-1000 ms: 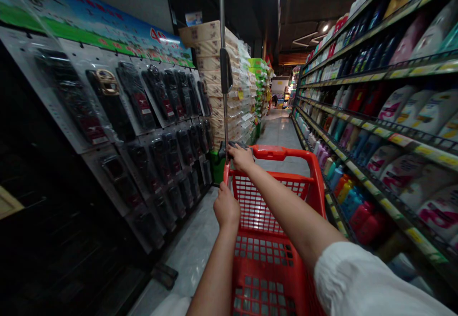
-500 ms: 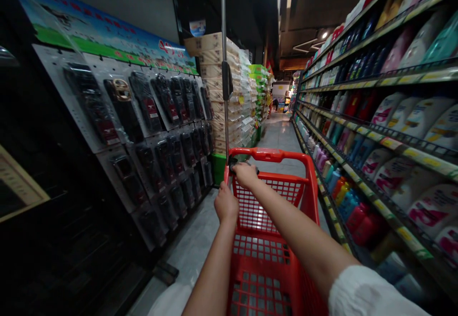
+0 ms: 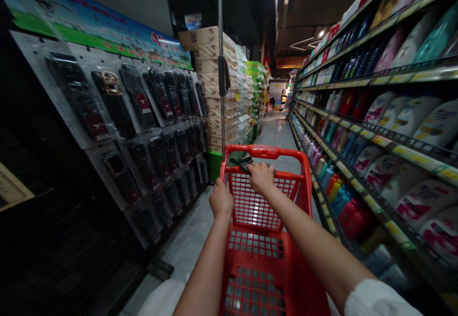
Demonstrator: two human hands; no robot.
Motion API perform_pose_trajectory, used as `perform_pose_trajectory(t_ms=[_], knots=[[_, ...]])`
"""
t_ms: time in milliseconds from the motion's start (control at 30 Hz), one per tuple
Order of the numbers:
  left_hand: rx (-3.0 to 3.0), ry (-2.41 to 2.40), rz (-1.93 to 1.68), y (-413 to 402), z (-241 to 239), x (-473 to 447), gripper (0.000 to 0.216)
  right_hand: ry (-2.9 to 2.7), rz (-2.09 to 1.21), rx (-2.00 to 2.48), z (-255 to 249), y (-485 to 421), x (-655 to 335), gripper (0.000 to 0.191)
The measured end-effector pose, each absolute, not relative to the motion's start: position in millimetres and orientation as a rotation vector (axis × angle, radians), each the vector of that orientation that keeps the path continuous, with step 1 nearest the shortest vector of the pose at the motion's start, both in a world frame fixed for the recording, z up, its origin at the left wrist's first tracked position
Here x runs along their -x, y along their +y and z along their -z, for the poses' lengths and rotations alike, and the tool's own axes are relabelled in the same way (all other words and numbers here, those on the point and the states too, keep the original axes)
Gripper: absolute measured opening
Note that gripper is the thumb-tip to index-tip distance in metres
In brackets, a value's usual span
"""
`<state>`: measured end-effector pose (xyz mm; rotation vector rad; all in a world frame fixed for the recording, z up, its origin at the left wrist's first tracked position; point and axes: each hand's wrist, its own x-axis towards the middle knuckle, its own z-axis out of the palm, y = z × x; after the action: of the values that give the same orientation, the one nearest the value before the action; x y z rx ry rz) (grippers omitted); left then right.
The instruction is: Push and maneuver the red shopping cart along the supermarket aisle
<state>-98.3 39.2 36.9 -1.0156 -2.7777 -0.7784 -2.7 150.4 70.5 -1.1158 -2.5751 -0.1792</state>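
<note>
A red plastic shopping cart (image 3: 304,182) stands in front of me, its mesh basket holding nothing that I can see. My left hand (image 3: 221,199) is closed around the cart's left side rail, below the corner where a thin metal pole (image 3: 221,116) rises. My right hand (image 3: 262,178) reaches over the basket near the far crossbar, fingers closed on a black strap (image 3: 242,162). That strap runs left toward the foot of the pole. Its far end and the part under my fingers are hidden.
On the left hangs a rack of packaged black belts (image 3: 162,149). Beyond it rise stacked cartons (image 3: 207,82) and green packs (image 3: 255,80). Shelves of shampoo bottles (image 3: 390,168) line the right. A grey tiled aisle floor (image 3: 277,127) runs ahead between them.
My right hand has moved right, away from the pole's foot, drawing the black strap out with it. My left hand keeps its place on the rail. The view has shifted slightly.
</note>
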Motion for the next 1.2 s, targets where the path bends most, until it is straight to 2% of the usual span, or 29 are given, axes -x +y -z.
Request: perform_pose_trajectory(t_ms=[167, 333, 500, 700, 867, 1033, 1100, 1200], knots=[[1.01, -2.766, 0.743, 40.8, -36.8, 96.8, 0.031, -2.633, 0.032, 1.104, -75.2, 137.7, 44.7, 0.042], [0.994, -2.766, 0.755, 36.1, -39.1, 98.6, 0.032, -2.627, 0.171, 0.914, -60.6, 128.7, 53.7, 0.05], [1.003, -2.76, 0.769, 30.7, -39.5, 101.0, 0.033, -2.692, 0.291, 0.763, -43.6, 138.3, 13.0, 0.05], [0.991, -2.783, 0.798, 32.5, -39.7, 99.6, 0.03, -2.455, 0.293, 1.158, -44.4, 143.2, -36.5, 0.046], [0.969, -2.792, 0.814, 34.6, -39.7, 97.4, 0.032, -2.449, 0.084, 1.232, -68.0, 145.5, -19.9, 0.042], [0.976, -2.769, 0.892, 32.6, -37.4, 97.5, 0.032, -2.244, -0.486, 1.026, -105.5, 160.6, 25.0, 0.045], [0.97, -2.762, 0.942, 31.4, -37.2, 97.8, 0.033, -2.006, -0.489, 0.888, -123.9, 160.9, 42.1, 0.051], [0.963, -2.763, 1.074, 29.1, -38.6, 99.2, 0.037, -1.775, -0.237, 0.747, -153.1, 151.9, 64.2, 0.058]])
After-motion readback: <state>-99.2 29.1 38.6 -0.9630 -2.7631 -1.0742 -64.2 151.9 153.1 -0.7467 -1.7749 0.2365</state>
